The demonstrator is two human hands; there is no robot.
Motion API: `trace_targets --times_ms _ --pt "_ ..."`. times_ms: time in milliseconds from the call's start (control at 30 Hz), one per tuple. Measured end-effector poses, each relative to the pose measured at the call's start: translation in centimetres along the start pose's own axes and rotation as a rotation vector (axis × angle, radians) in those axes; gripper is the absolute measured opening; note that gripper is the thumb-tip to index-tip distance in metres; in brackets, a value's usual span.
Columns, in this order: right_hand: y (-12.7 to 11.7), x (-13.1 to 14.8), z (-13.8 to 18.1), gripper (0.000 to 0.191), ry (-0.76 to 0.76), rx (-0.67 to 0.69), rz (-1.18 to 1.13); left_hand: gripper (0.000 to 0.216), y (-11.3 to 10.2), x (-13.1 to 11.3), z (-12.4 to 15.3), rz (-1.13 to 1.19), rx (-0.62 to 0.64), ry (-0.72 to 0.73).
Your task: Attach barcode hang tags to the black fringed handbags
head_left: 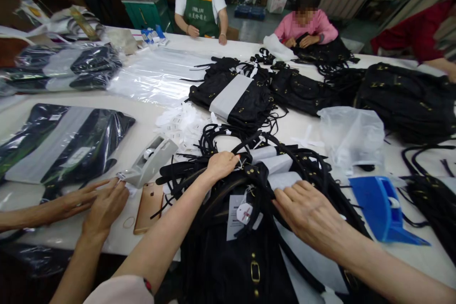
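Observation:
A black handbag (228,266) with gold buckles lies in front of me, its straps looped over white paper stuffing (281,164). A white hang tag (244,212) dangles at its middle. My left hand (221,164) reaches over the bag's top with fingers curled down onto the black straps (185,171). My right hand (306,213) lies flat on the bag's right side, fingers stretched towards the tag, holding nothing.
A co-worker's two hands (96,199) work at a grey tape dispenser (149,160) on my left, beside a gold phone (147,206). A blue tape dispenser (383,209) and a clear plastic bag (351,135) lie to the right. More black bags (235,92) and bagged ones (64,142) cover the table; two people sit opposite.

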State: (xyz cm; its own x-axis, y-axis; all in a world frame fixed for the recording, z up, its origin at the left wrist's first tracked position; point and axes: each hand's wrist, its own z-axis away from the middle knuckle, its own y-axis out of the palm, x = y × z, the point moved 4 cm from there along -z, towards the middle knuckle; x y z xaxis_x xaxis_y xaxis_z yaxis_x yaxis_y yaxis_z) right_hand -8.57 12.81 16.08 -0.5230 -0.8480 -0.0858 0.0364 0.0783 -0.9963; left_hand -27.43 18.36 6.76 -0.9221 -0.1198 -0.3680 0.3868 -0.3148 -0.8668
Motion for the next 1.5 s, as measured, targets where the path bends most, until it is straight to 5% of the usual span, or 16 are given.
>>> trace_targets --times_ms 200,367,500,667,767,900,1067,1200,1300,1500 --pt "1.4 -2.6 0.4 0.018 0.046 0.072 0.022 0.039 0.3 -2.1 2.8 -0.048 -0.158 -0.005" --pt "0.0 -2.9 1.3 0.019 -0.003 0.154 -0.085 0.03 1.3 -4.5 5.5 -0.11 -0.354 0.087" --pt "-1.3 -4.6 -3.1 0.016 -0.059 0.054 -0.073 0.021 2.7 -6.1 6.8 -0.159 -0.425 0.134" --pt "-1.1 -7.1 -10.8 0.038 -0.124 -0.04 0.043 0.015 3.8 -6.6 7.6 -0.144 -0.474 0.121" --pt "-1.6 -8.4 -12.5 0.037 -0.113 -0.118 0.032 0.013 4.1 -6.3 7.8 -0.114 -0.495 0.113" --pt "-1.4 -11.4 -12.7 0.04 0.08 -0.159 -0.19 0.013 4.3 -6.0 7.8 -0.11 -0.516 0.1" --pt "2.8 -15.3 -12.8 0.035 0.399 -0.116 -0.838 0.016 4.2 -5.9 7.7 -0.123 -0.525 0.093" --pt "7.5 -16.4 -13.1 0.033 0.523 -0.083 -0.819 0.018 4.1 -5.5 7.5 -0.134 -0.538 0.083" --pt "9.7 -16.0 -14.0 0.049 0.405 -0.053 -0.56 0.019 4.2 -5.3 7.4 -0.143 -0.539 0.083" --pt "10.1 -13.4 -18.1 0.084 0.005 0.031 -0.307 0.021 4.4 -5.4 7.3 -0.171 -0.527 0.076"
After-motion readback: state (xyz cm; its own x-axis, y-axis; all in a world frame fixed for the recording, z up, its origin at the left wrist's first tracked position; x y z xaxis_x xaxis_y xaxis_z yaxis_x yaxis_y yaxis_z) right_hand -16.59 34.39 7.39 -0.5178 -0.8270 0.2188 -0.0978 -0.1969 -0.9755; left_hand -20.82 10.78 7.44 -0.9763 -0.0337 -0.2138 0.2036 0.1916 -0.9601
